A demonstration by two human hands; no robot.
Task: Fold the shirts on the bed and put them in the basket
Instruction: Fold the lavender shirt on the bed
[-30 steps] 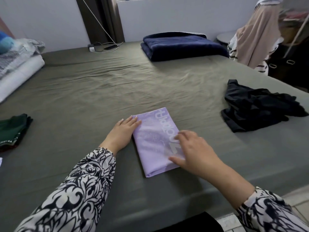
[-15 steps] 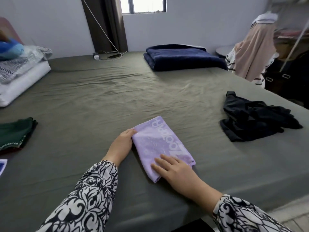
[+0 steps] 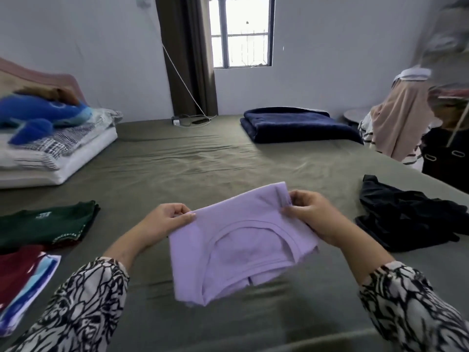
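Observation:
A folded lilac shirt (image 3: 238,247) hangs in the air above the olive bed sheet (image 3: 198,163), its collar side facing me. My left hand (image 3: 168,221) pinches its left upper edge. My right hand (image 3: 312,214) grips its right upper corner. A crumpled black garment (image 3: 406,214) lies on the bed to the right. At the left edge sit a folded dark green shirt (image 3: 43,223), a dark red one (image 3: 15,270) and a blue-and-white piece (image 3: 33,283). No basket is in view.
A folded navy blanket (image 3: 297,125) lies at the far side of the bed. Pillows with a blue plush toy (image 3: 38,115) are stacked at the left. Hanging clothes (image 3: 401,123) and a dark cabinet stand at the right. A charger and cable (image 3: 187,120) lie by the curtain.
The lilac shirt lay flat on the bed under both my hands; now both hands hold it lifted off the sheet. My view has tilted up.

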